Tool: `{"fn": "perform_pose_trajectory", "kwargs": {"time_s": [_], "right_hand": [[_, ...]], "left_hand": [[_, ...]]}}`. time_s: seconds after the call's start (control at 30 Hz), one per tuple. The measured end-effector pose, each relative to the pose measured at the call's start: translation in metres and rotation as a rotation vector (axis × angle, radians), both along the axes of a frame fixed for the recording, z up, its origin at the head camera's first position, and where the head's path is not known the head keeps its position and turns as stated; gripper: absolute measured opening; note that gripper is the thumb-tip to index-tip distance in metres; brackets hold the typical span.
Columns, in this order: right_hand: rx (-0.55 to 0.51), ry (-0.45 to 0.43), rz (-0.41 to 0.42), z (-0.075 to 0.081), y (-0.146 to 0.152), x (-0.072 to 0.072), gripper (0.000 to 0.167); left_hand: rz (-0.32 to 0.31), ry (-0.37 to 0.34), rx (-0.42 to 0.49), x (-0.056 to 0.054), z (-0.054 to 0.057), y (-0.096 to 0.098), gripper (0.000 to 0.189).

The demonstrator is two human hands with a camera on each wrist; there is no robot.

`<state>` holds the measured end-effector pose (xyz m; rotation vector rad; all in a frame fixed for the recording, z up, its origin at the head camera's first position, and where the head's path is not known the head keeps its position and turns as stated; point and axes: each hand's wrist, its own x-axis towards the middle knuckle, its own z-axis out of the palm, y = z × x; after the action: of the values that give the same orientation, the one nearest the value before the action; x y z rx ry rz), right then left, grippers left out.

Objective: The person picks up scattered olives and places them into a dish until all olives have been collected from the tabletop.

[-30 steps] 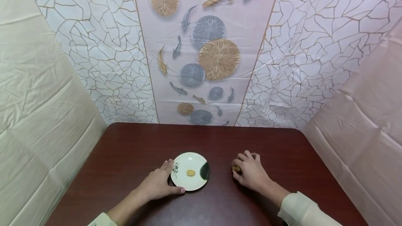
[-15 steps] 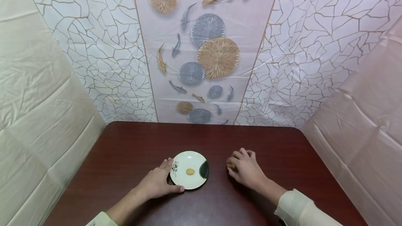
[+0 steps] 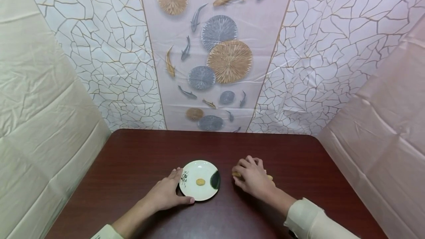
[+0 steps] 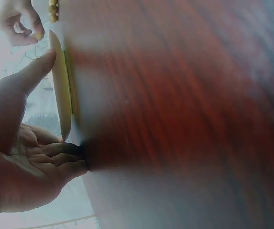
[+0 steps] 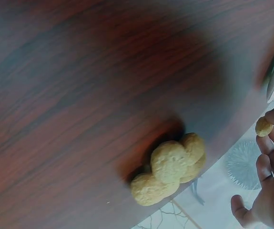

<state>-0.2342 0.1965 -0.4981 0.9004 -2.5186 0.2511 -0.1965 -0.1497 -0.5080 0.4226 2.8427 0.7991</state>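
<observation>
A small white plate (image 3: 199,193) with a dark patch and a dark flower print sits on the table, bearing one yellowish round cookie (image 3: 200,182). My left hand (image 3: 163,193) holds its left side, thumb at the near rim and fingers at the far left; in the left wrist view the plate lies between them. To the plate's right, my right hand (image 3: 254,180) pinches a small cookie (image 5: 264,127) between thumb and fingertips. A little heap of similar cookies (image 5: 169,162) lies on the table, mostly hidden behind the right hand in the head view.
The dark red-brown wooden table (image 3: 149,150) has rounded far corners. A patterned cloth backdrop (image 3: 229,62) stands behind it, and pale fabric panels (image 3: 378,128) flank it on both sides.
My right hand has moved left toward the plate with the pinched cookie, bringing part of the heap into sight behind it. My left hand and the plate have stayed put.
</observation>
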Motion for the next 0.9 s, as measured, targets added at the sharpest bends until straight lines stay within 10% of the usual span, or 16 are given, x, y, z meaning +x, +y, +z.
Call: {"fn": "perform_pose_trajectory", "kwargs": {"time_s": [0.9], "right_hand": [[0.012,-0.009,0.083,0.008,-0.043,0.003,0.017]], "left_hand": [[0.008,0.008,0.01,0.0,-0.002,-0.001,0.13]]}}
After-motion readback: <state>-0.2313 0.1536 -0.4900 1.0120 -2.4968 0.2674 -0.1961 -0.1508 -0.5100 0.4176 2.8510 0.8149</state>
